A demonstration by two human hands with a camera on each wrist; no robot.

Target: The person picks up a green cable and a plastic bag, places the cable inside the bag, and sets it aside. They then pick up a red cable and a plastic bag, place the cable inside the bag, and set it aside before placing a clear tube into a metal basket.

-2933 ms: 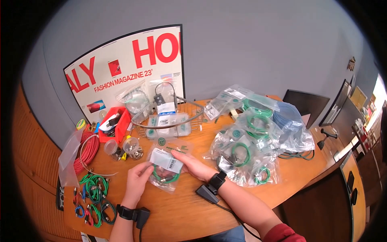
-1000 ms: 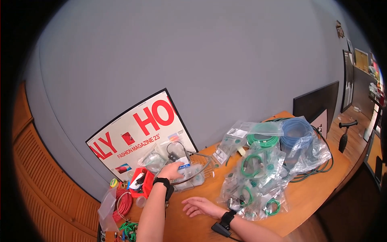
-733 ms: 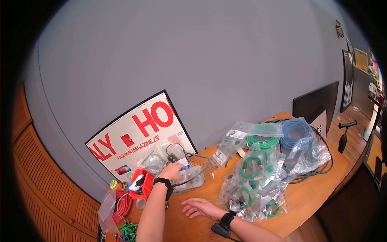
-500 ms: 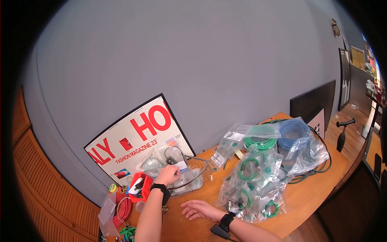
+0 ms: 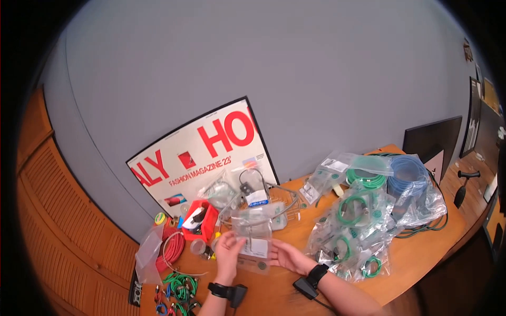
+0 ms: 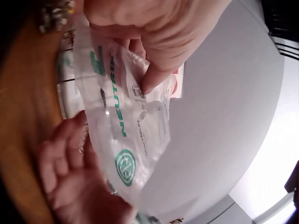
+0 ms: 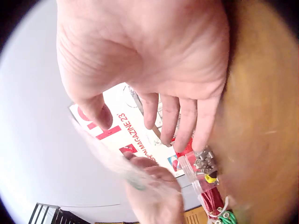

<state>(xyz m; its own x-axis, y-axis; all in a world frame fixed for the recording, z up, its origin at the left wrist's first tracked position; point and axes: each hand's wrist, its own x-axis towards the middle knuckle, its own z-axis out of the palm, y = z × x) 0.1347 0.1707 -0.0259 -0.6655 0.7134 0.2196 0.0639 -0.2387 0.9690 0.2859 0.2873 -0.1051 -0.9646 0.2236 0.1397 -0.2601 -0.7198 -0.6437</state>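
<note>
The bag (image 5: 253,243) is clear, glossy plastic film, crinkled, with green print. The table (image 5: 416,253) is smooth, matt wood. The basket (image 5: 284,203) is bare metal wire. The bin (image 5: 206,224) is red plastic.

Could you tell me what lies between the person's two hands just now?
A clear plastic bag printed with green lettering lies between them: the left hand pinches its left edge, while the right hand sits open at its right side. The head view shows this.
</note>
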